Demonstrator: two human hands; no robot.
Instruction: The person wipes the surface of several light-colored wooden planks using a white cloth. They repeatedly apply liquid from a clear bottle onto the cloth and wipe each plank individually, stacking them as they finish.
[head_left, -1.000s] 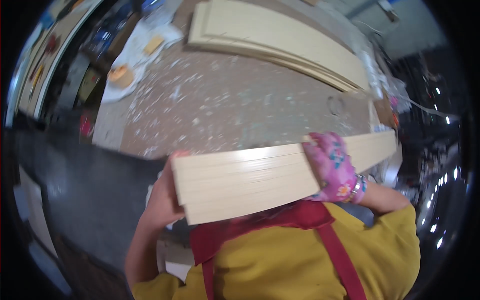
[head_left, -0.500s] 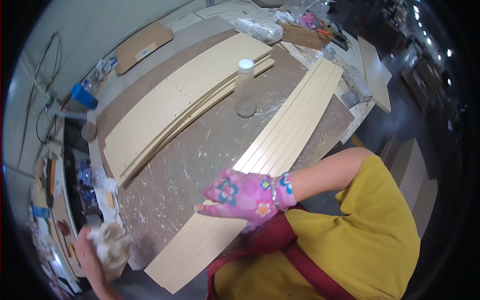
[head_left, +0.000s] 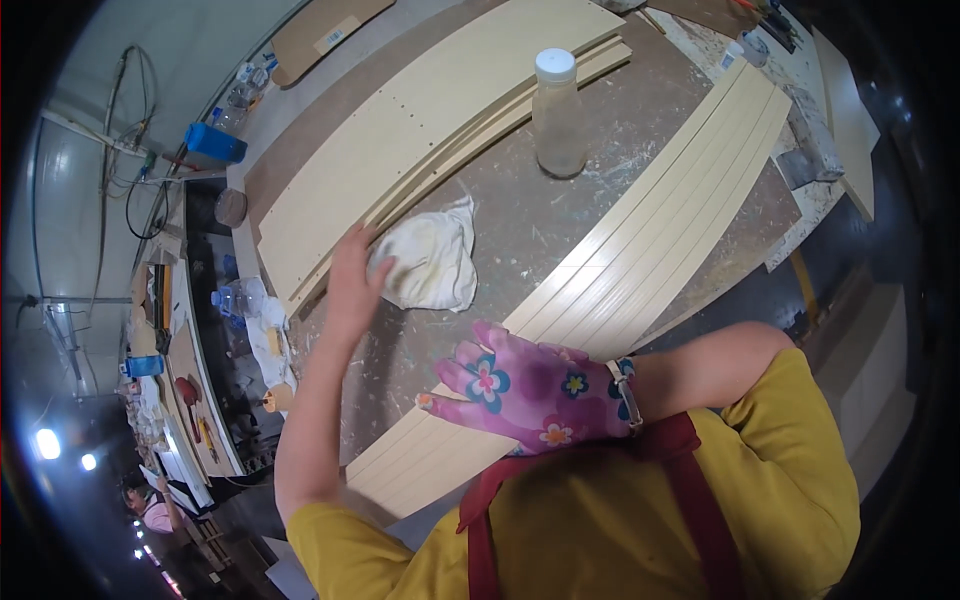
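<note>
My right hand (head_left: 530,390), in a pink flowered glove, lies flat with fingers spread on a long cream grooved board (head_left: 660,225). That board runs diagonally across the brown workbench (head_left: 500,290), and its near end overhangs the edge by my apron. My bare left hand (head_left: 352,280) reaches onto the bench and holds the left edge of a crumpled white rag (head_left: 435,262). The rag lies between the grooved board and a stack of flat cream panels (head_left: 420,130).
A clear plastic bottle (head_left: 558,115) with a white cap stands on the bench behind the rag. A blue box (head_left: 215,143) and cables sit at the far left. A cluttered side bench (head_left: 190,350) runs along the left, with another person (head_left: 150,510) beyond it.
My left hand has brought the rag up from the lower left onto the bench. The grooved board, held up in both hands a second ago, now lies on the bench under my right hand.
</note>
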